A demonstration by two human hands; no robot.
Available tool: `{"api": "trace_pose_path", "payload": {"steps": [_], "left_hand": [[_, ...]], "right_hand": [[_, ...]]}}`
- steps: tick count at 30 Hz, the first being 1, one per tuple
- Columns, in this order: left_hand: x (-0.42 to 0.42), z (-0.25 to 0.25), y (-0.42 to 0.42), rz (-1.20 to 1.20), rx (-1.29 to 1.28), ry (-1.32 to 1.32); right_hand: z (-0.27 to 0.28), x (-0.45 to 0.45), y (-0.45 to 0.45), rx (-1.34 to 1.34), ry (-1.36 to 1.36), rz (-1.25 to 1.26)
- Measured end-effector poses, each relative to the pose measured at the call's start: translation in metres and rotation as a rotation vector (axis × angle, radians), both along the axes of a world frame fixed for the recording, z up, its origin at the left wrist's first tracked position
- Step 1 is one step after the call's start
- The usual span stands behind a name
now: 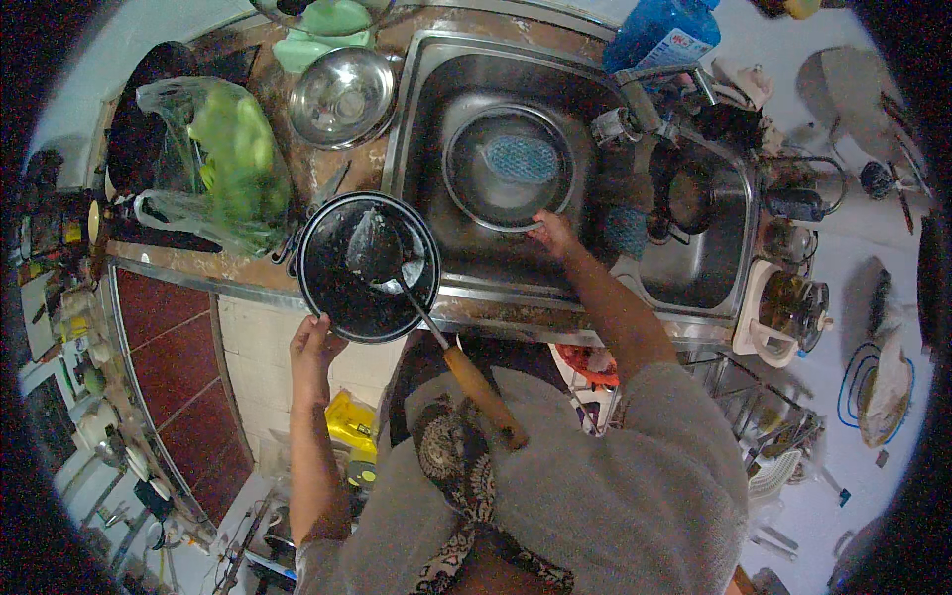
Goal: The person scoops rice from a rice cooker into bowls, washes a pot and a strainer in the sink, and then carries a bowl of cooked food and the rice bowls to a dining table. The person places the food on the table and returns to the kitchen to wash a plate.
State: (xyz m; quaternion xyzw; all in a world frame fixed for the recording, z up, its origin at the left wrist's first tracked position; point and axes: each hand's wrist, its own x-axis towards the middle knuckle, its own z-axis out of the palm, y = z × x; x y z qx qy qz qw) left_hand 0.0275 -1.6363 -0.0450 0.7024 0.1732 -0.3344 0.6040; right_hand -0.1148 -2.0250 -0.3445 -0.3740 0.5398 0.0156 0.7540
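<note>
My left hand (318, 338) grips the near rim of a round black pot (357, 316), held over the counter's front edge left of the sink. Inside the pot lies a ladle or large spoon with a wooden handle (476, 387), which leans out over the rim towards me; white residue shows on its bowl. My right hand (552, 232) holds the near rim of a round clear or metal bowl (476, 212) in the large steel sink basin (506, 268). A blue-grey scrubbing pad (520, 158) sits in that bowl.
Left on the counter are a plastic bag of green vegetables (238, 149), metal bowls (342, 97) and scissors or a knife (331, 182). The faucet (639, 97), a metal cup (616, 126) and a smaller basin (695, 275) are right. A glass teapot (792, 305) stands at the counter's right end.
</note>
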Motion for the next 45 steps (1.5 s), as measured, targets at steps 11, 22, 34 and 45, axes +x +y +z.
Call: {"api": "trace_pose_path", "payload": {"steps": [11, 22, 34, 45], "left_hand": [[0.011, -0.001, 0.002, -0.12, -0.079, 0.044], [0.019, -0.004, 0.0, -0.187, -0.147, -0.018], [0.033, 0.008, -0.1, -0.356, -0.089, 0.005], [0.029, -0.105, -0.205, -0.248, -0.216, 0.194]], "right_hand": [[0.15, -0.039, 0.017, -0.2, 0.006, -0.044], [0.228, -0.122, 0.067, -0.129, -0.076, -0.326], [0.275, -0.193, 0.09, -0.185, -0.077, -0.548], [0.307, -0.205, 0.104, -0.33, 0.052, -0.676]]}}
